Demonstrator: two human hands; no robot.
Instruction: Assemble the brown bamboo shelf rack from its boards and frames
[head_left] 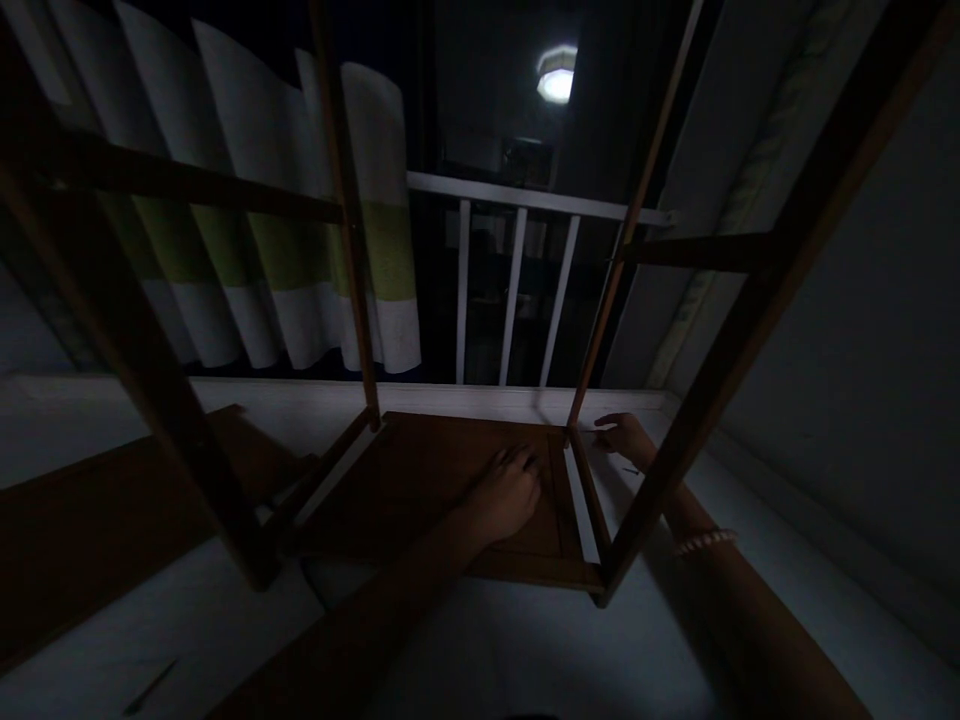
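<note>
A brown wooden shelf frame [750,310] stands around a low wooden panel [442,450], on a white surface. My left hand [510,495] lies over the right part of that panel with its fingers curled under. A dark spot shows at its fingertips, too dim to name. Beyond the frame's near right post, my right hand [626,437] is beside the foot of the back right post. Its thumb and finger pinch a thin dark piece, seemingly a screw [589,432], pointing toward the post. Another small screw [631,470] lies on the white surface below that hand.
At left lies a separate wooden board [97,510]. A thin dark tool [150,688] rests on the surface at the lower left. A white railing [517,280] and a curtain [382,230] stand behind, before a dark window. A wall [847,350] rises at right.
</note>
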